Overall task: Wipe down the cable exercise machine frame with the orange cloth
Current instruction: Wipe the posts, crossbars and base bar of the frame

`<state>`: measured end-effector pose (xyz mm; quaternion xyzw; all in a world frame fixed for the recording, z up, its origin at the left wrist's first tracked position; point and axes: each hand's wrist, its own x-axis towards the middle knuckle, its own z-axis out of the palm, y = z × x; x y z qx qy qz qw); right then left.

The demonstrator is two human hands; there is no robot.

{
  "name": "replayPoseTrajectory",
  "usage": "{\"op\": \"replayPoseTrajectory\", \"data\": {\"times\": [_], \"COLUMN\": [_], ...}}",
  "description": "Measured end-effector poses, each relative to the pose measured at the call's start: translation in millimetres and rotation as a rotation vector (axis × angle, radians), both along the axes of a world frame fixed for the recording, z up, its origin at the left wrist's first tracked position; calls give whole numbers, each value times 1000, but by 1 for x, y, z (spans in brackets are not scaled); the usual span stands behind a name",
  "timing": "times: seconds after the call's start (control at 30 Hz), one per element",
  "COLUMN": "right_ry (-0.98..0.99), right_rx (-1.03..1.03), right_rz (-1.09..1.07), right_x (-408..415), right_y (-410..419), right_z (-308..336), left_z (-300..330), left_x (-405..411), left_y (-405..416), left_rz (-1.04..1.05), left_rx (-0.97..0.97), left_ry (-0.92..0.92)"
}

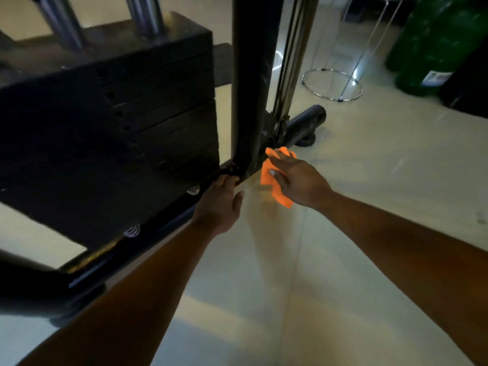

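The black upright post (250, 83) of the cable machine frame rises from a low base bar (158, 223) on the floor. My right hand (298, 180) holds the orange cloth (280, 192) against the foot of the post, on its right side, fingers spread over the cloth and thumb on it. My left hand (220, 204) rests on the base bar just left of the post, with its fingers curled over the bar's top near the joint. Cables (293, 48) run down behind the post.
A black weight stack (126, 120) with chrome guide rods (145, 14) fills the left. A frame foot (306, 122) sticks out behind the post. A chrome wire stand (332, 85) and green bags (433, 43) stand at the back right on the pale tiled floor (343, 260).
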<state>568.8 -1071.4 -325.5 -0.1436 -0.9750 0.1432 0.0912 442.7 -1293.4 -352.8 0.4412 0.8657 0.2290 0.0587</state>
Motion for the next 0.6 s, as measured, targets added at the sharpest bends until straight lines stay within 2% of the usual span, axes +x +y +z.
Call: {"op": "replayPoseTrajectory", "data": {"times": [0.13, 0.27, 0.4, 0.53, 0.6], "right_ry": [42, 100, 121, 187, 192], "right_rx": [-24, -62, -153, 64, 72], "right_rz": [24, 65, 31, -12, -70], "right_x": [-19, -51, -83, -91, -101], "right_y": [32, 50, 48, 72, 79], "right_z": [-35, -72, -137, -175, -177], "left_z": [-31, -64, -83, -86, -84], "left_x": [-12, -44, -64, -71, -73], "left_y": [59, 96, 107, 109, 108], "left_rz": [159, 292, 365, 335, 331], "left_rx": [9, -152, -185, -193, -214], "left_ry": [31, 169, 230, 286, 276]}}
